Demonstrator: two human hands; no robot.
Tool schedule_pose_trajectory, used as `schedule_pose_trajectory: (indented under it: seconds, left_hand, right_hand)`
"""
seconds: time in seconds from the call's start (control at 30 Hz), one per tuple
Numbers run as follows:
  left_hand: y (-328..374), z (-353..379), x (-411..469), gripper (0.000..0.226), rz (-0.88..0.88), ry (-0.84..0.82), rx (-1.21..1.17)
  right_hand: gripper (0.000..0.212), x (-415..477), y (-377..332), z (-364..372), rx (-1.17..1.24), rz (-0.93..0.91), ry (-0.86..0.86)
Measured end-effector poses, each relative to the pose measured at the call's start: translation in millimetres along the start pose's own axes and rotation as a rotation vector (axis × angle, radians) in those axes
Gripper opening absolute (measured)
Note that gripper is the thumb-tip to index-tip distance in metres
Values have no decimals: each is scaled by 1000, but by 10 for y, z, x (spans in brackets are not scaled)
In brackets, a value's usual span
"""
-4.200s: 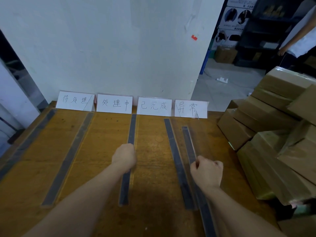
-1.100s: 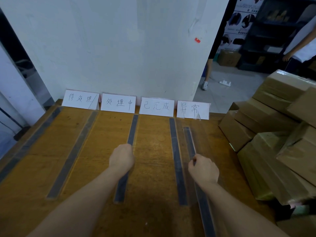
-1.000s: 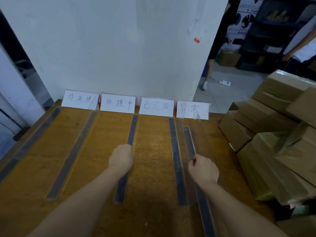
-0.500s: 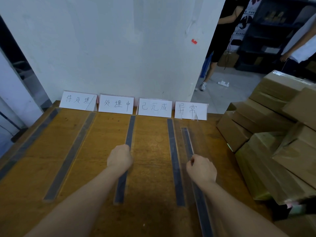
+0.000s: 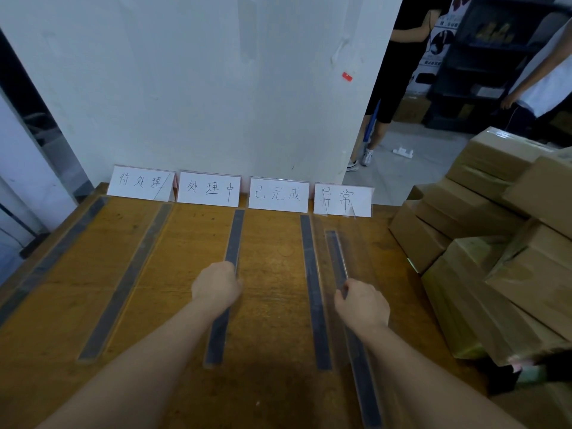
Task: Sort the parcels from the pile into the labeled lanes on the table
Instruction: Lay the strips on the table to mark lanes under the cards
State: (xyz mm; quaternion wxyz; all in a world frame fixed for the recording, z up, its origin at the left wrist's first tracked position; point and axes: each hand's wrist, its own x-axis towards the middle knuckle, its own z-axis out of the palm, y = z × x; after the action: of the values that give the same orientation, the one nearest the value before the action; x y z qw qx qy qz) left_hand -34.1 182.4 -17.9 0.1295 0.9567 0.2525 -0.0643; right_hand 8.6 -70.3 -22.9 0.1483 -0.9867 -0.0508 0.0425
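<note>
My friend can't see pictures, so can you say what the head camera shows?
A person's left hand rests curled on a dark lane strip of a wooden table, and the right hand pinches the rightmost strip. Four handwritten label cards stand along the white wall, and brown cardboard parcels are piled at the right.

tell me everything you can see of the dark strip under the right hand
The strip is a long, thin, dark grey band, seemingly inside a clear plastic cover, lying flat on the wooden table. It is the rightmost one, starts short of the label card, and runs toward the near edge, slightly slanted. The right hand rests on it, fingers curled at its edge.
</note>
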Motion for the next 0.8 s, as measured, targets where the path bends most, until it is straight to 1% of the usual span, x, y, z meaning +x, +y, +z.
schedule_pose_trajectory:
  seconds: [0.33, 0.43, 0.63, 0.8]
  left_hand:
    - [16, -20, -26, 20, 35, 34, 24]
    - [24, -43, -31, 26, 67, 79, 52]
    - [116, -78, -18, 41, 183, 213, 204]
    - [357, -157, -45, 47, 298, 258, 220]
  right_hand:
    - [28, -16, -1, -12, -9, -32, 46]
    - [30, -9, -8, -27, -2, -60, 71]
    - [32, 15, 10, -92, 2, -124, 110]
    - [27, 26, 90, -222, 7, -138, 160]
